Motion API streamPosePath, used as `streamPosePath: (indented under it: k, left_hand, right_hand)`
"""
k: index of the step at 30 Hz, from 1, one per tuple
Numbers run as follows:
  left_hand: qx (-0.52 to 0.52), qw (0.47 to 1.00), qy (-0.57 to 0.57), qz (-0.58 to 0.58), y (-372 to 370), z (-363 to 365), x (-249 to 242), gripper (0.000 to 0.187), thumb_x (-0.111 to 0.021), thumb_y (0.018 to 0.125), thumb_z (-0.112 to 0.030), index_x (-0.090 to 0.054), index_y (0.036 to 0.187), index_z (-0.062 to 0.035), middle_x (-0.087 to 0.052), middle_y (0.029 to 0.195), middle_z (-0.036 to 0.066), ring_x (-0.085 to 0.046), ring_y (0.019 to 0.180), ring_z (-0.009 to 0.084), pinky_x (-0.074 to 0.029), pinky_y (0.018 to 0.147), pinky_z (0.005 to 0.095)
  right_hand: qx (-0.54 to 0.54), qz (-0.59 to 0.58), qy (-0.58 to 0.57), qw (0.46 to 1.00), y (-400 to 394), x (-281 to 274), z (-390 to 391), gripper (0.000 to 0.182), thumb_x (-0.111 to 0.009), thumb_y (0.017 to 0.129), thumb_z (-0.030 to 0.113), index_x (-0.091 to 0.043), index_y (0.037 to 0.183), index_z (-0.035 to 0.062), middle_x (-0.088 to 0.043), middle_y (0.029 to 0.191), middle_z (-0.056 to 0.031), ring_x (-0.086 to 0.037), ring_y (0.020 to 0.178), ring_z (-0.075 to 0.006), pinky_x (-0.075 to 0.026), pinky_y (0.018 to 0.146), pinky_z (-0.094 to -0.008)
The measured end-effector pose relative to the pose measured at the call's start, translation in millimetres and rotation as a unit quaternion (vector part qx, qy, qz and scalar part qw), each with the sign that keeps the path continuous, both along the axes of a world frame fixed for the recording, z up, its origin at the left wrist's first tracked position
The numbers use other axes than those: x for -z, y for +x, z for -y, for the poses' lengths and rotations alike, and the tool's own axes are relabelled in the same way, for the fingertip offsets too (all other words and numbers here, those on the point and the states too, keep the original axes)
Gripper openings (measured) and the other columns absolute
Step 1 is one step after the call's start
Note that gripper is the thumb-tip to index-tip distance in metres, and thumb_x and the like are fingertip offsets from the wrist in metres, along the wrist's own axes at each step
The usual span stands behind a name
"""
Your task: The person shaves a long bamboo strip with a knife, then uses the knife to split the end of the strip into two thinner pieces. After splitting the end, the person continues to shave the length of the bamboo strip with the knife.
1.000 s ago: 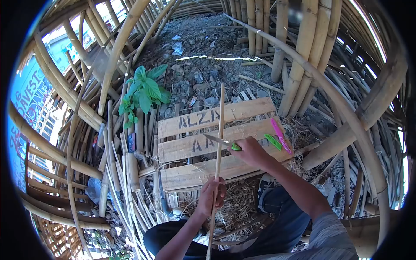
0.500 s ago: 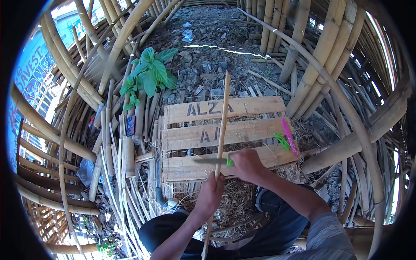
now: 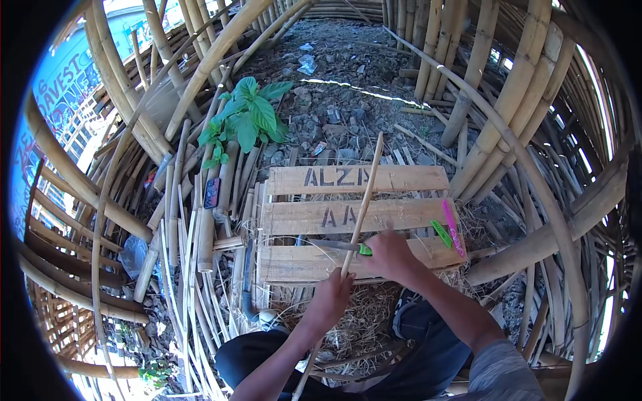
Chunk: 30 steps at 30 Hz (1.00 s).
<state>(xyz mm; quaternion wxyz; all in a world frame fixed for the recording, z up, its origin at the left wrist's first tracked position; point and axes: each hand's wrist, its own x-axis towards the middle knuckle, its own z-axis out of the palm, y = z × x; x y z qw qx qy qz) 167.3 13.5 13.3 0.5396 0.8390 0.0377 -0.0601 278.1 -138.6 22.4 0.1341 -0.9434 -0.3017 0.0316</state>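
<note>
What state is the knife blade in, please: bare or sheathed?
Bare: the grey knife blade extends uncovered beyond the green handle gripped in the right hand, crossing the stick.

From my end I see a green-handled knife (image 3: 349,246), a tan bamboo strip (image 3: 366,194), a pale wooden crate (image 3: 414,212) stencilled in black, a hot-pink plastic piece (image 3: 453,226), a green plant (image 3: 247,127) and a streaked grey sleeve (image 3: 505,371).

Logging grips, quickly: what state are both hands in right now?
Left hand: closed around a thin stick.
Right hand: closed, holding a knife by its green handle.
</note>
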Motion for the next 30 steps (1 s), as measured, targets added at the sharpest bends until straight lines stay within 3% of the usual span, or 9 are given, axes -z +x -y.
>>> streamPosePath:
  k: [8,14,24,28,30]
  left_hand:
    - [-0.003,0.998,0.058,0.027,-3.2,-1.3,2.9,0.026,-0.046,0.095,-0.021,-0.046,0.085,0.0037,-0.053,0.06,0.026,-0.052,0.061,0.0468,-0.038,0.052,0.0489]
    - [-0.019,0.998,0.063,0.016,-0.1,-6.7,10.1,0.027,-0.046,0.095,-0.021,-0.045,0.084,0.0043,-0.053,0.059,0.027,-0.053,0.061,0.0475,-0.038,0.052,0.0506]
    - [-0.006,0.998,0.057,0.015,0.2,-6.9,2.9,0.026,-0.045,0.095,-0.023,-0.047,0.087,0.0026,-0.055,0.063,0.026,-0.054,0.064,0.0466,-0.039,0.055,0.0511]
    - [-0.021,0.998,0.025,0.062,3.9,-10.8,12.0,0.025,-0.047,0.093,-0.018,-0.046,0.084,0.005,-0.053,0.06,0.03,-0.052,0.062,0.0495,-0.039,0.052,0.0538]
    - [-0.041,0.995,0.063,0.065,4.4,-12.2,9.4,0.025,-0.047,0.093,-0.018,-0.046,0.084,0.0052,-0.053,0.062,0.03,-0.053,0.063,0.0497,-0.039,0.053,0.0542]
  right_hand:
    - [0.106,0.059,0.066,0.99,28.9,18.0,5.4,0.025,-0.064,0.073,0.026,-0.066,0.068,0.002,-0.061,0.065,-0.0199,-0.062,0.06,-0.0339,-0.051,0.058,-0.0433]
    - [0.009,0.027,0.045,0.999,-16.8,34.6,-18.5,0.019,-0.063,0.072,0.022,-0.063,0.066,0.0039,-0.059,0.06,-0.0185,-0.061,0.059,-0.0351,-0.049,0.058,-0.0456]
    - [0.121,0.054,0.055,0.99,29.4,18.7,2.2,0.022,-0.06,0.077,0.023,-0.065,0.068,0.004,-0.062,0.065,-0.0189,-0.062,0.063,-0.0358,-0.051,0.061,-0.0445]
    - [0.087,0.026,0.047,0.995,4.4,24.7,-8.1,0.023,-0.06,0.077,0.024,-0.065,0.068,0.0027,-0.062,0.065,-0.0199,-0.062,0.063,-0.0364,-0.051,0.061,-0.0448]
    - [0.031,0.009,0.068,0.997,-6.1,31.4,-14.4,0.026,-0.06,0.077,0.024,-0.063,0.065,0.0002,-0.058,0.062,-0.0223,-0.061,0.062,-0.038,-0.049,0.06,-0.0462]
